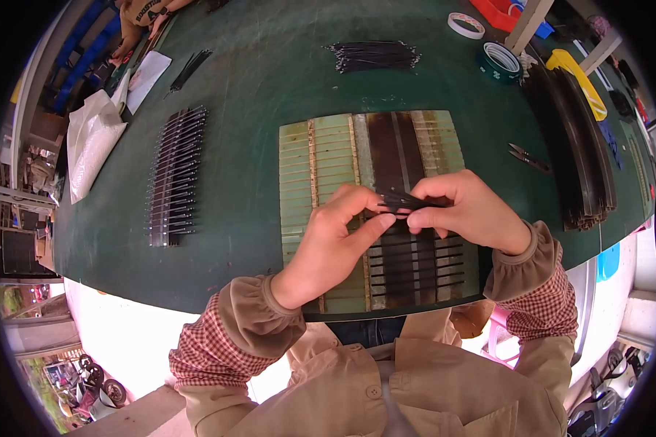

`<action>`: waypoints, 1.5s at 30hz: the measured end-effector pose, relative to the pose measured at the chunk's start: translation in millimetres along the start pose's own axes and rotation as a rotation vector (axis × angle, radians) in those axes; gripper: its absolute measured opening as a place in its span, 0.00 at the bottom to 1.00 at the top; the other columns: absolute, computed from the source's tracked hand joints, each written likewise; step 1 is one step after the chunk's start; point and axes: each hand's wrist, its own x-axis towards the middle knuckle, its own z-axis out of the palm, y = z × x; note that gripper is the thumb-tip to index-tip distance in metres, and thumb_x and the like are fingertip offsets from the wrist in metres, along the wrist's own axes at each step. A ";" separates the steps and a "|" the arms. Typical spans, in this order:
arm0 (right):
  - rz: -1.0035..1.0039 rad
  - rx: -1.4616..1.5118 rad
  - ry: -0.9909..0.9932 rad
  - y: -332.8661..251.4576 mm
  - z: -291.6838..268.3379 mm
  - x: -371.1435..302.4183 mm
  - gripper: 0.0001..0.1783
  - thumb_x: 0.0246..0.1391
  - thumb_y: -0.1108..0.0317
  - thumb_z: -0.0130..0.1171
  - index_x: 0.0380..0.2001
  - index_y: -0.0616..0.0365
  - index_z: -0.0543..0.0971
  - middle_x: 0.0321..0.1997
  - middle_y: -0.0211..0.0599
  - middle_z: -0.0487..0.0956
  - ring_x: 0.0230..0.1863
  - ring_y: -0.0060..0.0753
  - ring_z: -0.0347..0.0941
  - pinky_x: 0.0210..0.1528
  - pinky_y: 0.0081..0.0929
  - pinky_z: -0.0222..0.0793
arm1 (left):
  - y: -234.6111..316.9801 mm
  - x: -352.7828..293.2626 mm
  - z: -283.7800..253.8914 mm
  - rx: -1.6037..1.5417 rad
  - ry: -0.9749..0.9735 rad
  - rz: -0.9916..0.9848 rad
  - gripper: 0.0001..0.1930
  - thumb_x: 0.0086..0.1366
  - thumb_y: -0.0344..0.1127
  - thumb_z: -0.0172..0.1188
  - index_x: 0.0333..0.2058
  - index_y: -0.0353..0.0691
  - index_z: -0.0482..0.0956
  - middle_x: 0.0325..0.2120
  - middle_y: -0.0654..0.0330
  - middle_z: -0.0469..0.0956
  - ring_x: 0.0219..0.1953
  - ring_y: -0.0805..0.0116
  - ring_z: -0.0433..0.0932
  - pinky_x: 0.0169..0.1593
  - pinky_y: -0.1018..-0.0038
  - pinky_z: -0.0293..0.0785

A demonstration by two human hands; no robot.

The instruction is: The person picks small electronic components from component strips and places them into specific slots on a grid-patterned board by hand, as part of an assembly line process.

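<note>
Your left hand (335,231) and right hand (477,211) are both busy, fingertips close together in front of you – they're pinching a bunch of thin black pcs (399,197) btwn them, thumb against fingers on each side. The bunch is up over the grooved board (296,193), pale green w/ crosswise slots, which lies on the dark green worktop (248,146) right under your hands.

Down the board's R half runs a wide dark strip (388,149) w/ a lighter line along it; it passes under your fingers & shows on both the far and near sides. Just nearer you than the R hand, black rods (450,266) sit in the slots, one per slot, approx parallel.

Well left of your L hand there's a dark strip w/ rods (173,178) set crosswise in a long row. Beyond your hands, toward the far side: a pile of black rods (375,57) w/ pale tips, plus a smaller bundle (189,71) off to the left.

Right of your R hand – small snips (528,157), then a stack of long dark strips (572,156). Farther off on that side: a green tape roll (501,64) & a white one.
</note>
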 end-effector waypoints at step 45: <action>-0.163 -0.390 0.443 41.3 -48.3 -17.4 0.08 0.52 0.72 0.63 0.34 0.65 0.78 0.24 0.31 0.77 0.25 0.22 0.69 0.29 0.23 0.66 | -20.0 -5.9 -12.8 0.579 0.021 0.330 0.19 0.60 0.30 0.63 0.50 0.33 0.75 0.57 0.49 0.69 0.60 0.48 0.66 0.61 0.60 0.65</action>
